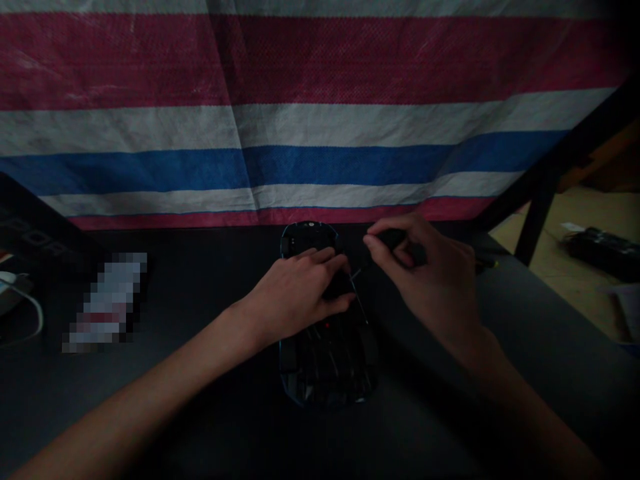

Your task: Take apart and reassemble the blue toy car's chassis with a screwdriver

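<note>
A dark toy car [327,363] with wheels and a bluish edge lies underside up on the black table. Across its middle rests my left hand [310,283], fingers bent over the chassis and thumb apart, gripping the car from above. To the right of the car, my right hand [430,267] is closed around the dark handle of a screwdriver [393,238]. A thin metal shaft [355,273] points left from that side to the car's right edge, close to my left fingertips. Dim light hides the detail of the car's underside and the tool's tip.
Behind the table [215,347] hangs a red, white and blue striped sheet [310,167]. A blurred-out flat object [107,303] lies at left, near a white cable [37,307]. A dark frame bar [537,217] stands at right, with a black bundle [605,250] on the floor beyond.
</note>
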The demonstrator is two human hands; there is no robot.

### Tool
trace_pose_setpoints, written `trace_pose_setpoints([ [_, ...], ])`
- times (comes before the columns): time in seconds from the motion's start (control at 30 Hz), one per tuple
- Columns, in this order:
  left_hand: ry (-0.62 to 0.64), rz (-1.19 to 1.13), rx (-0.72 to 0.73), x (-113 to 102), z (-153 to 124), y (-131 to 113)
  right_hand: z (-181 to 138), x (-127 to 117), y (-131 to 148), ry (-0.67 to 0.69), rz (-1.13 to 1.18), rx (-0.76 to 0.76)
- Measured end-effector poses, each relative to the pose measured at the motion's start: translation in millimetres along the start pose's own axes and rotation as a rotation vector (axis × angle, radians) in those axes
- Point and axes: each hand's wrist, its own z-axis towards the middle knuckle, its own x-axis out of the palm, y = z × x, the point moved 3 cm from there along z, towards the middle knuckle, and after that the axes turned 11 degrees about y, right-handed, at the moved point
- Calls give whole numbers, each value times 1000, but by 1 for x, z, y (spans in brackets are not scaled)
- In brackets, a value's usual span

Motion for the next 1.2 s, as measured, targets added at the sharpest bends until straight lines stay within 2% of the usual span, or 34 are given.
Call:
trace_pose_setpoints([
  [0.23,3,-5,-3,3,-1,1,1,2,3,106,15,-204],
  [0.43,38,3,-6,-2,-2,-3,0,3,-1,18,16,-184],
  [0.57,48,1,-11,-4,-2,-4,-1,2,-1,23,-4,-202],
  [0.7,56,-9,-7,-4,-2,-4,-1,-3,-1,-31,-26,-136],
  [0.87,61,-1,-11,-5,-3,-6,-2,-3,-1,-3,12,-170],
  [1.03,70,3,-15,-6,-3,-6,-3,-3,-5,-46,-7,-91],
  [1.2,33,2,6,-3,-2,-3,-2,-3,-6,4,38,-156],
])
